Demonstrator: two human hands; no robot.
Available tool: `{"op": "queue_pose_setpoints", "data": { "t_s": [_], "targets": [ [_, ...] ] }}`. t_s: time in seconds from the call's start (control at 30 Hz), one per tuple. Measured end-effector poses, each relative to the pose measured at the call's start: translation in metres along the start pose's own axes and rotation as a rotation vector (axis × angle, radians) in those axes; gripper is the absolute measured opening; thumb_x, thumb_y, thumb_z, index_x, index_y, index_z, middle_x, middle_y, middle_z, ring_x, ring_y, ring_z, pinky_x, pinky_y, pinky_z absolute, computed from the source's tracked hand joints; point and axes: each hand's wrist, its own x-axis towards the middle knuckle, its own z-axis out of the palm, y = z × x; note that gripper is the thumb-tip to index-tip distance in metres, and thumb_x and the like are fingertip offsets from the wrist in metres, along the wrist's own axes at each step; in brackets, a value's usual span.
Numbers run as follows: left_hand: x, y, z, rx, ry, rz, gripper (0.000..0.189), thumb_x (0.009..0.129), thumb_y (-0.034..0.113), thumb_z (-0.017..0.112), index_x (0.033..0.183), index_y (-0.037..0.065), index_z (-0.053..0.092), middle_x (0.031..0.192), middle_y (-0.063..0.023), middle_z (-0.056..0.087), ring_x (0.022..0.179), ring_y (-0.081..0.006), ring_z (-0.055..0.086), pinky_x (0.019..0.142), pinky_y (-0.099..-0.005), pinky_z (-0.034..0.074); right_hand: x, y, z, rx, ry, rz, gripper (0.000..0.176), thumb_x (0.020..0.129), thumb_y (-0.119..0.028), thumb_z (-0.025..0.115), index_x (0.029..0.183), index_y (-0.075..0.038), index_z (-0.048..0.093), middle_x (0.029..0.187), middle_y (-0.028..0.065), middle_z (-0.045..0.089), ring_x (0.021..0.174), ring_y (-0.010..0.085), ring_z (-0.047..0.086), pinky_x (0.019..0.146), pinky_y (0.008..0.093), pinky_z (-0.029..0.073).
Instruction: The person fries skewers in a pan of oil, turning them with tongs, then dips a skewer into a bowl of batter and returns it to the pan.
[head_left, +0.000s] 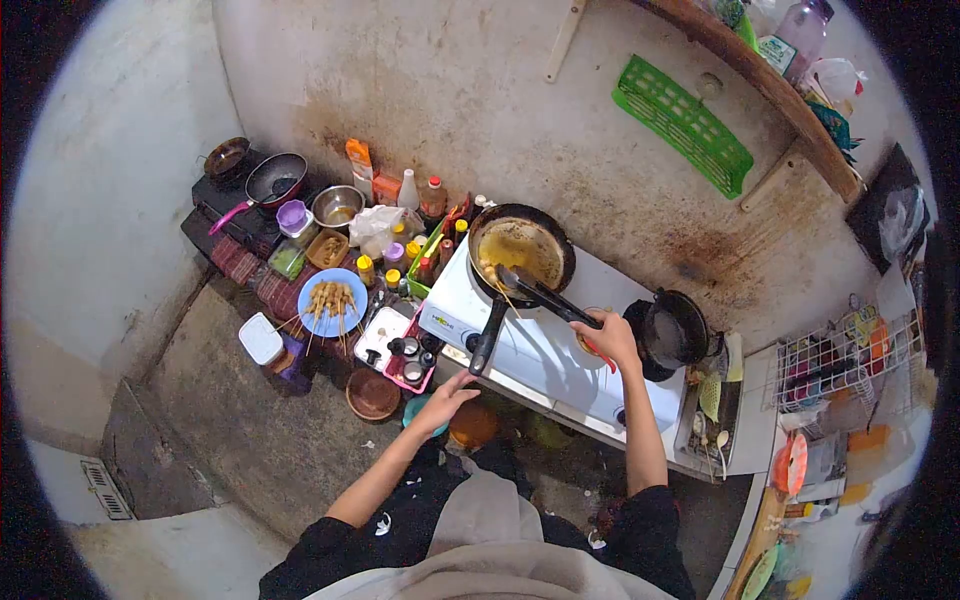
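My right hand (610, 341) grips the handle of a black spatula (548, 298). The spatula's blade reaches into a frying pan (560, 232) on the white gas stove (545, 352), where yellowish oil (520, 252) covers the bottom. A skewer (509, 302) leans over the near rim beside the spatula, its food end partly hidden by the blade. My left hand (446, 402) is open, fingers apart, just below the end of the pan's black handle (487, 345); nothing shows in it. A blue plate (318, 326) of several skewers (333, 299) lies to the left.
Sauce bottles (433, 198) and jars crowd the stove's left side. A steel bowl (338, 205) and a pink-handled pan (275, 180) stand farther left. A dark pot (672, 328) occupies the right burner. A dish rack (850, 355) is at far right; a brown bowl (372, 394) sits below.
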Motion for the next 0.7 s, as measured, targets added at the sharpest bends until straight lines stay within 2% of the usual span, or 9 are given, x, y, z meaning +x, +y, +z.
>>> {"op": "queue_pose_setpoints", "data": {
  "t_s": [0.07,0.3,0.37,0.57,0.7],
  "targets": [
    [-0.001,0.002,0.001,-0.012,0.010,-0.030,0.055,0.081,0.015,0.050,0.127,-0.001,0.024,0.121,-0.0122,0.041,0.106,-0.0169,0.045,0.092,-0.0268,0.030,0.002,0.005,0.000,0.068,-0.018,-0.006,0.043,0.066,-0.046,0.060,0.082,-0.007,0.064,0.066,0.0131,0.060,0.066,0.0290,0.059,0.063,0.0346,0.045],
    [-0.001,0.003,0.001,0.022,0.009,-0.024,0.058,0.081,0.016,0.051,0.128,-0.001,0.022,0.121,-0.0121,0.041,0.105,-0.0167,0.046,0.092,-0.0265,0.030,0.010,0.010,-0.008,0.143,-0.123,0.010,0.045,0.067,-0.049,0.058,0.082,-0.007,0.065,0.066,0.0129,0.060,0.063,0.0242,0.059,0.063,0.0322,0.045],
    [0.000,0.002,0.000,0.031,0.014,-0.031,0.057,0.081,0.016,0.051,0.128,-0.001,0.022,0.120,-0.0121,0.042,0.105,-0.0167,0.046,0.091,-0.0263,0.030,0.016,0.020,-0.002,0.194,-0.148,0.014,0.050,0.066,-0.051,0.060,0.087,-0.005,0.064,0.071,0.0162,0.061,0.069,0.0251,0.061,0.068,0.0320,0.045],
    [0.006,-0.013,-0.005,0.002,-0.030,0.020,0.055,0.081,0.015,0.050,0.127,-0.001,0.024,0.121,-0.0119,0.042,0.104,-0.0171,0.047,0.091,-0.0261,0.031,0.021,0.027,0.004,0.191,-0.139,-0.087,0.051,0.065,-0.049,0.061,0.089,-0.005,0.063,0.075,0.0162,0.062,0.071,0.0240,0.061,0.070,0.0314,0.044],
    [0.004,-0.010,-0.005,-0.015,-0.014,0.001,0.054,0.081,0.013,0.050,0.127,0.000,0.025,0.121,-0.0117,0.041,0.104,-0.0171,0.047,0.090,-0.0262,0.031,0.021,0.023,0.002,0.133,-0.119,-0.045,0.052,0.063,-0.050,0.062,0.092,-0.007,0.063,0.074,0.0174,0.061,0.070,0.0257,0.061,0.069,0.0317,0.045]
  ]
}}
